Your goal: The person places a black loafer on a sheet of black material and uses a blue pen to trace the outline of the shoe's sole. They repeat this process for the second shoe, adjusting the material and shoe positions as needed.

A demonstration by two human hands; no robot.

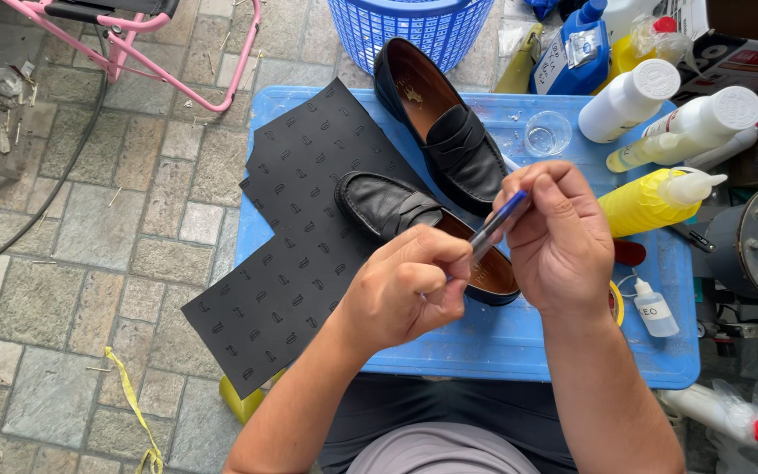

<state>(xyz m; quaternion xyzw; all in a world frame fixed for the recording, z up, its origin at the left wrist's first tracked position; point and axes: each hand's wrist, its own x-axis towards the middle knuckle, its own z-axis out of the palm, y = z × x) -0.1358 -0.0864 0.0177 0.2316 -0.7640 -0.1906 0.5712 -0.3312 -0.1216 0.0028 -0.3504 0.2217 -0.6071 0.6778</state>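
While both hands pinch a blue pen (498, 219) above the nearer black loafer (396, 211) on the blue lid (519, 342), left hand (410, 290) closed on its lower end, right hand (554, 237) on the upper, a steady, square grip seems best.

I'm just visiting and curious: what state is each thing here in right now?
Pen: held by both hands.
Left hand: gripping the pen's lower end.
Right hand: closed on the pen.
Two black loafers: empty, lying on the blue lid.
Yellow bottle: lying down, capped.
Black rubber sheet: flat, uncut edges overhanging.
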